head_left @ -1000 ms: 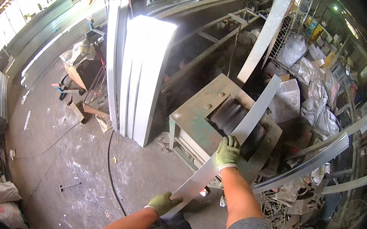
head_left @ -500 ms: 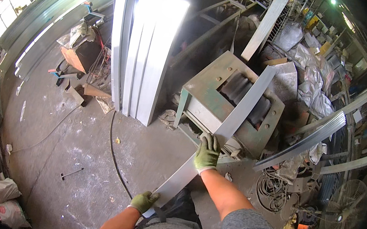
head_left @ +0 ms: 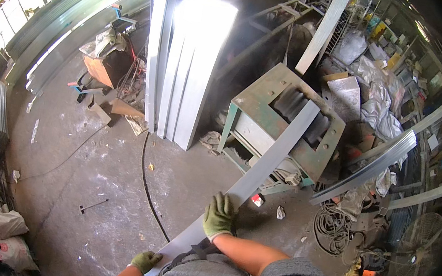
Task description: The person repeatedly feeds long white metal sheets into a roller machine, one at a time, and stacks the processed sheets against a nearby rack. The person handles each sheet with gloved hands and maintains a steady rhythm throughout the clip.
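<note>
A long, flat, light-grey metal strip (head_left: pixel 270 164) runs slantwise from beside my body up to the machine. Its far end lies above the dark rollers (head_left: pixel 291 104) set in the top of a worn green metal machine (head_left: pixel 256 106). My left hand (head_left: pixel 145 262), in a green work glove, grips the near end of the strip at its left edge. Farther along, my right hand (head_left: pixel 219 216), gloved the same way, holds the strip by its right side, fingers laid over the upper face. The undersides of both grips are hidden.
Tall pale metal panels (head_left: pixel 192 78) stand left of the machine. A black cable (head_left: pixel 146 184) crosses the floor. To the right are a stack of metal strips (head_left: pixel 374 164), coiled cable (head_left: pixel 332 228) and a fan (head_left: pixel 421 248). A small metal bar (head_left: pixel 93 206) lies at left.
The metal strip has come back toward me, down and left, its far end now nearer over the rollers. Both hands have moved down and left with it.
</note>
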A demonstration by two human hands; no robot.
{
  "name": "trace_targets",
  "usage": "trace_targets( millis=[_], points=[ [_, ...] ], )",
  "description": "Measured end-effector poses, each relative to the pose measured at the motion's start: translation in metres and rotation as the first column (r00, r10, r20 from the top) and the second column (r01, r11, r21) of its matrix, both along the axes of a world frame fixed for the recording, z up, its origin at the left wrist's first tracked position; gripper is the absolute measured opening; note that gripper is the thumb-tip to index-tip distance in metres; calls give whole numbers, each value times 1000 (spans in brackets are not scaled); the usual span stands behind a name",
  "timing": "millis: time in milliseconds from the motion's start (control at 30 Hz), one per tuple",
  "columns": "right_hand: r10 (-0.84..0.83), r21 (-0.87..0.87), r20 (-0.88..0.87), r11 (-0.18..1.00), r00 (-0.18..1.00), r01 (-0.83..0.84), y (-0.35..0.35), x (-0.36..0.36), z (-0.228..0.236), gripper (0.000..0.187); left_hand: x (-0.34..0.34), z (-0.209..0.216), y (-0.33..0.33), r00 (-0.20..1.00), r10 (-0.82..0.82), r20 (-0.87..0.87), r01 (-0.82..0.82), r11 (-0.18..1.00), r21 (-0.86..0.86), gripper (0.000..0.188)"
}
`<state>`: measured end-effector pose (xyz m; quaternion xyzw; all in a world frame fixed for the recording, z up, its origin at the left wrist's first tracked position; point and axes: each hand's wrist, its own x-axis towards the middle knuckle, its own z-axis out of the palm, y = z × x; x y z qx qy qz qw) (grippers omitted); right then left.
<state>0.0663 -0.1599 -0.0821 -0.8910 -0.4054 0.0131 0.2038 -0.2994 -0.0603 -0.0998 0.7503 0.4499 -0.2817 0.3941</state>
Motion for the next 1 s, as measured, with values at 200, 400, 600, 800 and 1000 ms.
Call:
trace_targets(
  millis=[200, 400, 600, 800, 1000],
  points=[
    [320, 417, -276, 889, 906, -186, 3, -17, 31, 46, -77, 32, 28, 993, 115, 14, -116, 990, 77, 67],
    [-282, 338, -550, 785, 786, 519, -14, 71, 39, 72, -60, 61, 45, 979, 25, 201, -115, 886, 449, 64],
    [508, 400, -861, 711, -28, 578, -14, 78, 97, 85, 1, 103, 66, 749, -343, 567, -231, 666, 709, 30],
    [410, 218, -908, 630, -81, 745, 12, 85, 142, 60, 16, 142, 93, 648, -595, 476, -280, 395, 875, 33],
    [361, 246, -931, 514, 54, 822, 20, 102, 138, 46, 51, 92, 105, 667, -330, 668, -237, 757, 610, 45]
  ],
)
